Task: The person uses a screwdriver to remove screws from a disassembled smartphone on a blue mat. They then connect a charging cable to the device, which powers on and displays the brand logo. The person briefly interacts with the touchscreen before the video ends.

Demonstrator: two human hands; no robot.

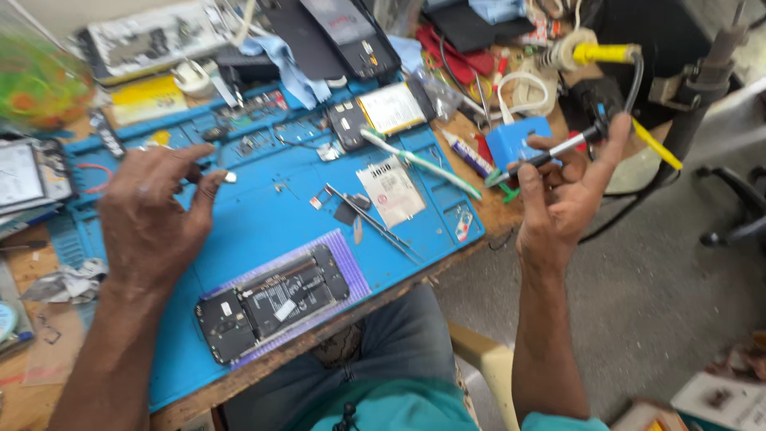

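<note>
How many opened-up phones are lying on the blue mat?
2: one phone near the mat's front edge, another phone at its far edge. Clutter may hide more.

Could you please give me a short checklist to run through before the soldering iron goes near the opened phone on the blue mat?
1. Right hand grips the black-handled soldering iron: ok.
2. Iron tip clear of the fingers: cannot tell, blurred.
3. Opened black phone with its back cover off lies flat on the blue work mat: ok.
4. Left hand free, hovering over the mat: ok.
5. Thin metal tweezers within reach beside the phone: ok.
6. Iron's black cord untangled: cannot tell.
</note>
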